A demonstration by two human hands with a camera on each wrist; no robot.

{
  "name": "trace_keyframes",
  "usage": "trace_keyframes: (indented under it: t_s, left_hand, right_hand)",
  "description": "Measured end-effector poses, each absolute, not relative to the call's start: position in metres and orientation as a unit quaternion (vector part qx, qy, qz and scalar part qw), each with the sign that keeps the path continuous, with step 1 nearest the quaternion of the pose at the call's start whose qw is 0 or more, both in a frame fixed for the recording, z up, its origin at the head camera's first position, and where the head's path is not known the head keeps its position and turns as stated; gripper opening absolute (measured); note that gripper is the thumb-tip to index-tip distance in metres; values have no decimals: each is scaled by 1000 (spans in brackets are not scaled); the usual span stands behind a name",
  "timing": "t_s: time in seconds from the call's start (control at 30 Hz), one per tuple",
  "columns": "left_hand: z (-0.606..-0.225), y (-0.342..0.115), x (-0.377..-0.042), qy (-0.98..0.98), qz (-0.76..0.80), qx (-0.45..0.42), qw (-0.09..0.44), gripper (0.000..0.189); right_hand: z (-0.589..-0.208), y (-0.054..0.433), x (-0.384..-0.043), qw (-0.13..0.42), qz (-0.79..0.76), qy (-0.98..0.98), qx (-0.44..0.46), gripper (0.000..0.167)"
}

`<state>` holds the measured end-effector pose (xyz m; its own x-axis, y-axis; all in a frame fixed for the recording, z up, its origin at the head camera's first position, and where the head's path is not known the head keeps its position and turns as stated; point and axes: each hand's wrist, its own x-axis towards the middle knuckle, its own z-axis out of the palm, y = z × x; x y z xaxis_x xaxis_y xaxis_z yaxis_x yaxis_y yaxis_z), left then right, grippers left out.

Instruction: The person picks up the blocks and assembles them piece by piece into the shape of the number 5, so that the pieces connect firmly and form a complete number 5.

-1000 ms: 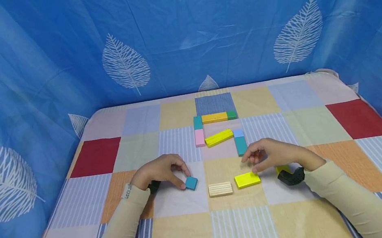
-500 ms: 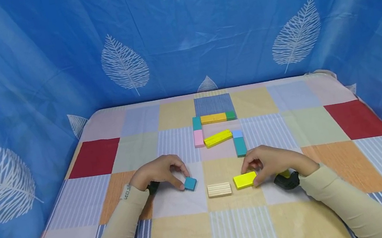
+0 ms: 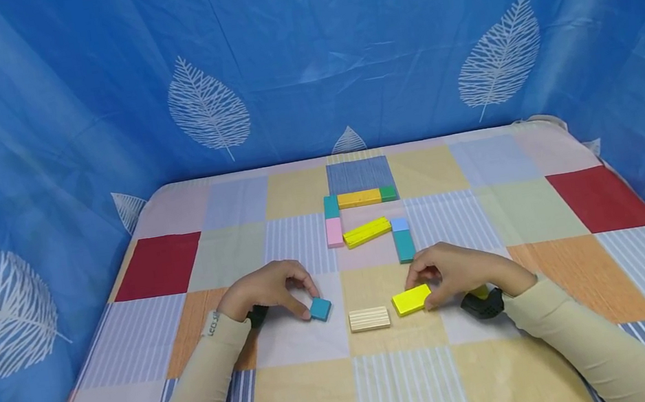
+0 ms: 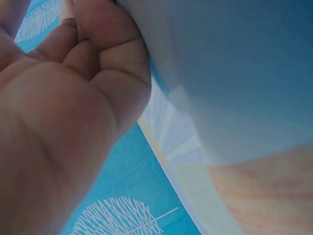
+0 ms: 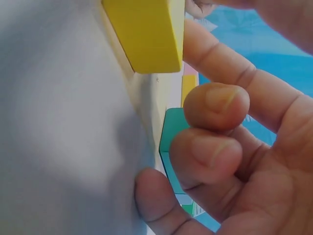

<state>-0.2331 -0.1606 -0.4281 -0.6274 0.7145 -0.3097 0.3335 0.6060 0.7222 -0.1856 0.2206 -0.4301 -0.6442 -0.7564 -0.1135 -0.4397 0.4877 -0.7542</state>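
Observation:
Thumb and fingers of my left hand (image 3: 273,288) pinch a small blue block (image 3: 320,309) lying on the patchwork cloth. Across from it, my right hand (image 3: 461,272) holds a flat yellow block (image 3: 411,299) by its right end, the thumb on the near side. The right wrist view shows that yellow block (image 5: 146,36) at the top, with the other fingers (image 5: 215,105) curled below it. Between the hands lies a pale ridged wooden block (image 3: 369,319). In the left wrist view the palm (image 4: 58,107) fills the left side and the blue block is hidden.
Farther back, several blocks form an outline: a teal and pink left side (image 3: 332,220), an orange bar (image 3: 359,198), a slanted yellow bar (image 3: 367,232) and a teal block (image 3: 404,246). Another yellow piece (image 3: 481,291) is partly hidden by the right wrist.
My right hand has moved left and down onto the yellow block and taken hold of its right end. That block has turned slightly. My left hand stays on the blue block.

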Motion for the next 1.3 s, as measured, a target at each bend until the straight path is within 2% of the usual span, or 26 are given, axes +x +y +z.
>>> trace_keyframes:
  t_s: [0.6,1.3]
  left_hand:
    - [-427,-160,-233,846,319,300,304,22]
    - [-426,-159,-232,849,316,300,300,21]
  right_hand:
    - [-430,216,-187,187,-355,854,-330,20]
    - [-430,213,-195,178,-352,869,-297,23]
